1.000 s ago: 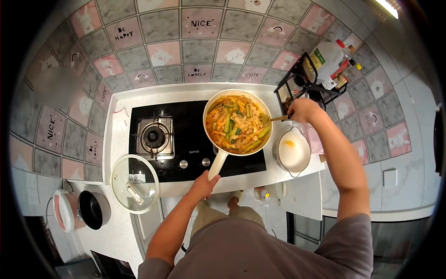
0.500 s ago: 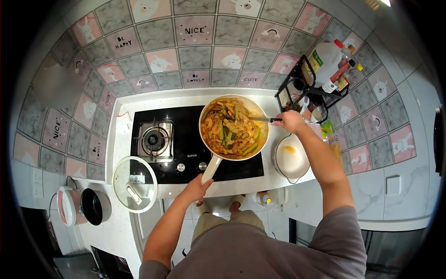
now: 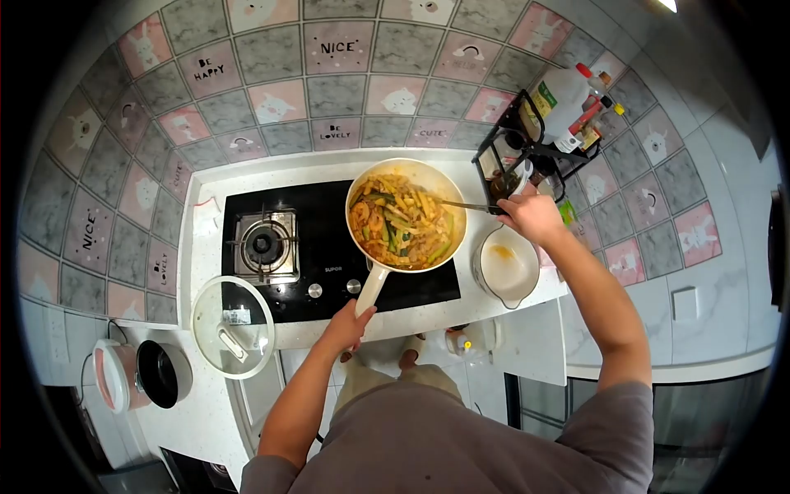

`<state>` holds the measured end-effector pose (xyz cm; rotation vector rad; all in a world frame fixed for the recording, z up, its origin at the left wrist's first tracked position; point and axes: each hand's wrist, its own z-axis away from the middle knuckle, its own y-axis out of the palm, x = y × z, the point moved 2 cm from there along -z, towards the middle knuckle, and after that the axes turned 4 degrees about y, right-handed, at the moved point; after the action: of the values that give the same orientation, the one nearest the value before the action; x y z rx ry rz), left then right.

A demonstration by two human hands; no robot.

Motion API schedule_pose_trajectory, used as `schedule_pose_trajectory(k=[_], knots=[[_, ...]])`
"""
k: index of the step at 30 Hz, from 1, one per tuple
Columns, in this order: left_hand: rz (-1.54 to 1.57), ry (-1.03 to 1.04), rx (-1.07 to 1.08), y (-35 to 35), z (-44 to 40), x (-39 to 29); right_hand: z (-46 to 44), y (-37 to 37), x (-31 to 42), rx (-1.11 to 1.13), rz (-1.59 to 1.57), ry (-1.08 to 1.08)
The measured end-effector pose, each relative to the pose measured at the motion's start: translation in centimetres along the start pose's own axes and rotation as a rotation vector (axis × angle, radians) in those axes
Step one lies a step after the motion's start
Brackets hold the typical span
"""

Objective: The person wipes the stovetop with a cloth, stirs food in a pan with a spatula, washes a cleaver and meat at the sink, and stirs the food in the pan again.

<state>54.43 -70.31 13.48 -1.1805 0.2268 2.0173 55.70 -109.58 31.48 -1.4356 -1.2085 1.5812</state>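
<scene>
A cream frying pan (image 3: 448, 175) sits on the right side of the black gas hob. It holds cooked food (image 3: 395, 226) in an orange-brown sauce, with green vegetable strips and pale pieces. My left hand (image 3: 346, 326) is closed around the pan's cream handle (image 3: 373, 288), which points toward me. At the pan's right side, my right hand (image 3: 531, 216) grips the black handle of a metal spatula (image 3: 469, 205). The spatula's shaft crosses the pan rim and its head is buried in the food.
A white bowl (image 3: 512, 284) with orange residue stands right of the hob. Behind it is a black rack (image 3: 502, 156) with bottles. A bare burner (image 3: 263, 244) and a glass lid (image 3: 222, 354) are to the left, beyond them a black-lined pot (image 3: 158, 375).
My right hand has moved slightly right relative to the pan, showing more of the spatula's shaft. The food has been shifted about in the pan. My left hand stays on the handle.
</scene>
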Motion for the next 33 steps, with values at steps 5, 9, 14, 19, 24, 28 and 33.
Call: schedule_pose_trajectory(k=[5, 9, 14, 19, 24, 28, 33], knots=[[0.007, 0.002, 0.002, 0.1, -0.3, 0.4, 2.0, -4.2, 1.6, -0.052, 0.017, 0.072], [0.001, 0.000, -0.003, 0.2, -0.4, 0.6, 2.1, -6.6, 2.0, -0.011, 0.040, 0.263], [0.023, 0.012, -0.011, 0.3, -0.6, 1.0, 2.1, -9.2, 2.4, -0.014, 0.014, 0.358], [0.019, 0.007, -0.028, 0.2, -0.3, 0.4, 2.7, -10.1, 2.4, 0.038, 0.060, 0.346], [0.022, 0.008, -0.026, 0.2, -0.4, 0.7, 3.0, -9.4, 0.8, 0.032, 0.162, 0.245], [0.033, -0.006, -0.030, 0.3, -0.5, 0.6, 2.2, -8.3, 0.5, 0.085, 0.165, 0.230], [0.042, -0.012, -0.003, 0.3, -0.7, 0.9, 1.1, -5.1, 0.2, -0.005, 0.152, 0.150]])
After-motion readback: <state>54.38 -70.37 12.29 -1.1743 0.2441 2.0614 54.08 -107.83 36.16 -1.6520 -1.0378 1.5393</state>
